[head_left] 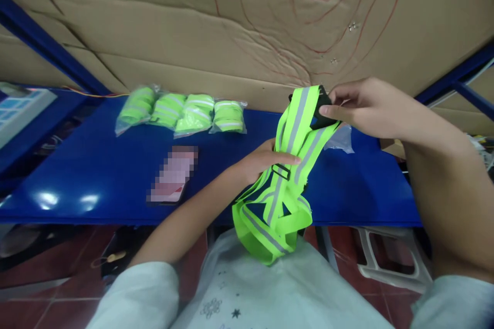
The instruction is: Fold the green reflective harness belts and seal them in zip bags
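A neon yellow-green reflective strap harness [297, 113] with grey stripes hangs bunched between my hands, above the front part of the blue table. My left hand [266, 161] is closed around its straps at mid-length, beside a black slide buckle [281, 171]. Higher up, my right hand [353, 103] pinches a black piece [322, 113] at the top of the harness between thumb and fingers. Loose loops dangle below, in front of my shirt. Part of the black piece is hidden behind the strap.
Several clear bags of rolled neon straps [195, 113] stand in a row at the back of the blue table [96, 164]. A phone [173, 172] lies left of centre. Behind my right hand is a clear plastic bag [340, 140]. Cardboard [173, 25] walls the back; a stool [393, 262] stands below.
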The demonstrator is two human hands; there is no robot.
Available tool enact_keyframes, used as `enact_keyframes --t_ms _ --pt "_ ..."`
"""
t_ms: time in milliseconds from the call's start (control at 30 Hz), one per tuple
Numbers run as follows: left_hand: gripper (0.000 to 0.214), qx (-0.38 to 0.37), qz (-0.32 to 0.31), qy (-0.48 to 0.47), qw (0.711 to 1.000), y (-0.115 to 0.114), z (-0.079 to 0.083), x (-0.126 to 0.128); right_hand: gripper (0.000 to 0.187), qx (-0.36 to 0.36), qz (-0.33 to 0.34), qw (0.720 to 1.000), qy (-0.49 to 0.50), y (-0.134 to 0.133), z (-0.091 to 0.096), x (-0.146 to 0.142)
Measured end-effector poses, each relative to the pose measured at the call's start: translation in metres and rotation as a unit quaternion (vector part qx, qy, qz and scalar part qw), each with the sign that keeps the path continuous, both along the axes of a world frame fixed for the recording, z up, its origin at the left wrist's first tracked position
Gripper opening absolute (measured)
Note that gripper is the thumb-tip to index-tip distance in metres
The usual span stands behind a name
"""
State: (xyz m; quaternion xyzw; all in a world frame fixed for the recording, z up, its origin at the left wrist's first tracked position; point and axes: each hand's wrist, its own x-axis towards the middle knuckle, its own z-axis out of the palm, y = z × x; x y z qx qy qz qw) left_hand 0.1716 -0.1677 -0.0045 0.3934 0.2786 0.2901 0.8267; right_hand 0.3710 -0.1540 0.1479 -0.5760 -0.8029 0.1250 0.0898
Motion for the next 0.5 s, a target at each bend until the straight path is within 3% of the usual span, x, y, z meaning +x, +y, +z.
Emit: enact_keyframes --t_ms 167,267,500 --pt "0.041 -0.04 0.008 0.047 0.998 -0.002 -0.004 0.012 0.022 0.032 0.015 0.999 -0.035 0.002 -0.02 0.003" --pt "0.064 -0.039 -0.026 0.043 0.998 -0.002 -0.007 0.017 0.024 0.067 0.023 0.995 -0.066 0.002 -0.027 0.0" --pt "0.116 0.181 0.063 0.072 0.979 -0.009 -0.01 0.029 0.014 0.143 0.035 0.978 -0.145 0.003 -0.025 -0.006"
